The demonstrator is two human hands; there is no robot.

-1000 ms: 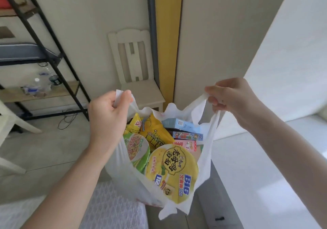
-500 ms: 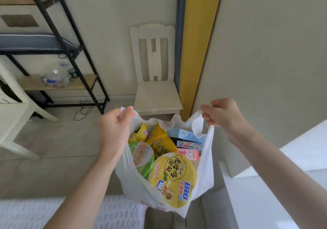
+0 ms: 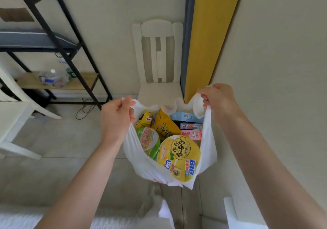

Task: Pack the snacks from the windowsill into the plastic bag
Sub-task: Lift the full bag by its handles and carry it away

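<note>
White crinkly plastic bag held open by left hand, right hand.

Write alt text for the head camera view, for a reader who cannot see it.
Two hands, left hand and right hand, each grip a handle of a white plastic bag held open above the floor. Inside lie a yellow noodle bowl, a green noodle bowl, yellow snack packets and small boxes. A white chair stands behind.

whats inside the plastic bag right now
In the plastic bag: a big yellow noodle bowl, a green noodle bowl, yellow snack packets, and blue and pink boxes. Anything beneath these is covered.
</note>
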